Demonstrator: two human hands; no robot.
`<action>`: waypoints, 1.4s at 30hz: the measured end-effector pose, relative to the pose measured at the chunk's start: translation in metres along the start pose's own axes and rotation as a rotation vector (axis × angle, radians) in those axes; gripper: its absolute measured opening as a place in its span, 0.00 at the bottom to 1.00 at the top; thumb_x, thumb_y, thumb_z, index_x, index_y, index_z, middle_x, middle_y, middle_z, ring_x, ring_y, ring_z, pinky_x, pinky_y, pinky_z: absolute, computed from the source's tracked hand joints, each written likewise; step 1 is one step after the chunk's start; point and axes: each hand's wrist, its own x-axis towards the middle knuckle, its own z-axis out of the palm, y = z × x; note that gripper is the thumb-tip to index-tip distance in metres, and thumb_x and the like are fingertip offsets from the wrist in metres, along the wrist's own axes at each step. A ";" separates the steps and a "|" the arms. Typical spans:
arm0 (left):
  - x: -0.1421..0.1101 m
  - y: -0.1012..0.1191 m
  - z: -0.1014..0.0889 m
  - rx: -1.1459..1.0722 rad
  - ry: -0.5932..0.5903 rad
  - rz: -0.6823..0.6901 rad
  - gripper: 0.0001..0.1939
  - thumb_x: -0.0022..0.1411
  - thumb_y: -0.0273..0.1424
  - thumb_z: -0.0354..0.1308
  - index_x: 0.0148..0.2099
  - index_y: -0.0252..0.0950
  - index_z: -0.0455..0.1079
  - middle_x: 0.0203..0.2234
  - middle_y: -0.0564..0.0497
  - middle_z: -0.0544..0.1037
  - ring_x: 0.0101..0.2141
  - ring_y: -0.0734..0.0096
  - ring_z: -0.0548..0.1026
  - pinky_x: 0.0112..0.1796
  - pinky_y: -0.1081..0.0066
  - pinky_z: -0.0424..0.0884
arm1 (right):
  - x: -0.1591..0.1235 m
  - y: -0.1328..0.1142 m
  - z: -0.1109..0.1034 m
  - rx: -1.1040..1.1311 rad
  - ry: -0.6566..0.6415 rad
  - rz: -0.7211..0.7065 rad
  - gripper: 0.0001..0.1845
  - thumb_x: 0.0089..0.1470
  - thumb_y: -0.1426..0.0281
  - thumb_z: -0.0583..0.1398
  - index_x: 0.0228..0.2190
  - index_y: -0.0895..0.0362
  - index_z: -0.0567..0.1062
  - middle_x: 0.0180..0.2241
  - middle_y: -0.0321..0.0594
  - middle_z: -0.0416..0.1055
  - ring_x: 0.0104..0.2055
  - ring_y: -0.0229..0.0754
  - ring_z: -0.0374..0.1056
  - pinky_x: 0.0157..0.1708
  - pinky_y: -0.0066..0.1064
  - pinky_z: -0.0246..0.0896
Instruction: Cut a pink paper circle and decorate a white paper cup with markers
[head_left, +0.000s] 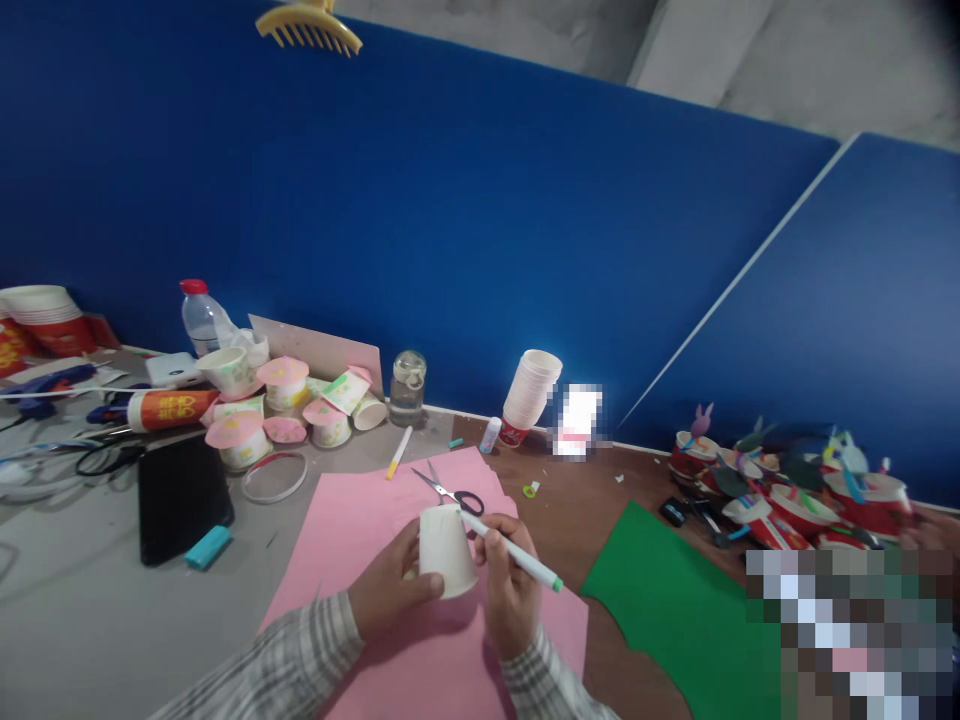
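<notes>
Held upside down in my left hand [397, 580] is a white paper cup [446, 555], the thumb across its side. My right hand [510, 575] grips a white marker [521, 560] with a green end. The marker's tip is close to the cup's upper right edge; whether it touches, I cannot tell. Both hands are above a large pink paper sheet [337, 540]. Scissors [448, 490] with dark handles lie partly spread on the sheet just beyond the cup. A white and yellow marker [399, 452] rests near the sheet's far left edge.
Decorated paper cups [240, 440] crowd the left side near a black tablet-like slab [184, 500]. A glass jar [408, 388] and a leaning stack of white cups [532, 390] stand by the blue partition [480, 220]. Green paper [675, 600] and red cup crafts [787, 490] occupy the right.
</notes>
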 end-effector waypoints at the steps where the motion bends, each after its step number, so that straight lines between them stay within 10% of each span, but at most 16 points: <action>1: 0.000 0.000 0.000 0.007 0.002 -0.001 0.34 0.37 0.40 0.69 0.47 0.40 0.64 0.37 0.47 0.76 0.40 0.49 0.70 0.38 0.57 0.67 | 0.001 0.000 0.000 0.010 0.010 0.008 0.14 0.49 0.59 0.55 0.26 0.56 0.73 0.16 0.32 0.66 0.16 0.40 0.62 0.15 0.27 0.60; 42: 0.001 0.002 -0.005 -0.014 -0.038 0.010 0.32 0.39 0.40 0.69 0.47 0.40 0.64 0.23 0.56 0.72 0.30 0.61 0.70 0.34 0.64 0.67 | -0.006 -0.002 -0.004 -0.059 -0.111 -0.131 0.07 0.48 0.71 0.55 0.26 0.54 0.74 0.20 0.34 0.68 0.19 0.43 0.64 0.19 0.31 0.60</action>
